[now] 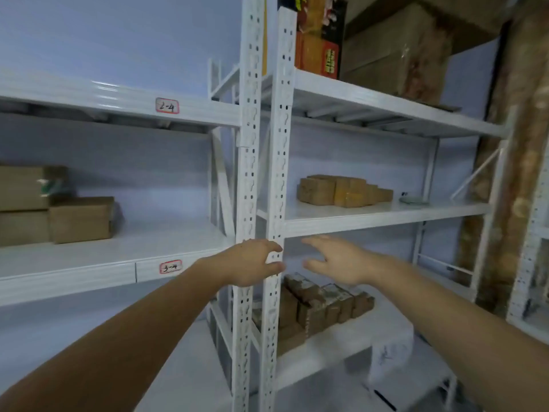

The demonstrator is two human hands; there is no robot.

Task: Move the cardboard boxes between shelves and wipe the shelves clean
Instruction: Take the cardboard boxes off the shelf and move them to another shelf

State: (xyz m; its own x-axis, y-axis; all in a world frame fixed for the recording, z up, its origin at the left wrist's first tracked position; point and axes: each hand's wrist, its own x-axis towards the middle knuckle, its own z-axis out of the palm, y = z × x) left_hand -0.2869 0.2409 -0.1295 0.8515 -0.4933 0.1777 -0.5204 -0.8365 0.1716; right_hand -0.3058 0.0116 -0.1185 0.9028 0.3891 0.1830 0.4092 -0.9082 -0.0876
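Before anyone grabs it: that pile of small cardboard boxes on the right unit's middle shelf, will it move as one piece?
Probably not. The pile of small boxes looks like separate stepped cartons with no visible wrap, so a push would likely scatter them. They look small, so probably light and stiff. The white shelf looks smooth, so they may slide easily.

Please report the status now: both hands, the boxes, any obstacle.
Left hand open, right hand open, both empty. Small cardboard boxes on the lower right shelf, untouched. White upright post stands in front of them, between the hands.
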